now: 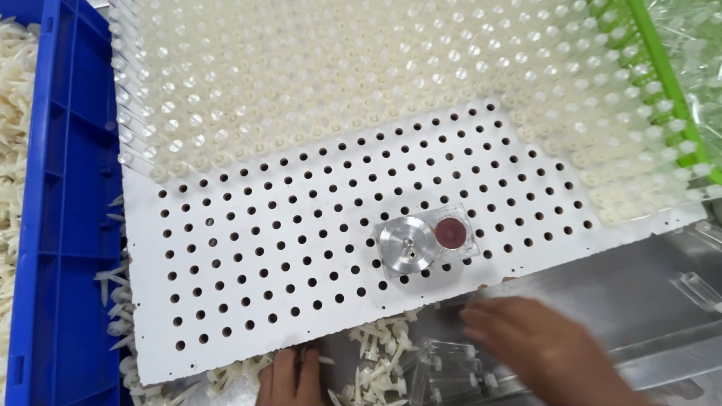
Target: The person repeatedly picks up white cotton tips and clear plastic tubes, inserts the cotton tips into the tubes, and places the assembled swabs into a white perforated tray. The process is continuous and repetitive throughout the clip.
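Your worktop (647, 286) is bare shiny metal along the near right, and most of it lies under a large white perforated board (301, 248) set at a slant. The far half of that board is filled with rows of clear tubes with cream plugs (338, 83); the near half shows open holes. On the open part sits a clear square block carrying a round metal disc (407, 246) and a dark red disc (451, 231) side by side. A blue crate (68, 225) stands at your left with cream plastic plugs beyond its wall, and a green crate rim (662, 75) runs along the far right.

Your left hand (289, 380) rests at the board's near edge among loose cream plugs (376, 346), fingers curled down; whether its grip holds anything you cannot tell. Your right hand (534, 346) is blurred, fingers spread flat and released, just above a few clear tubes (444, 368) lying on the metal.
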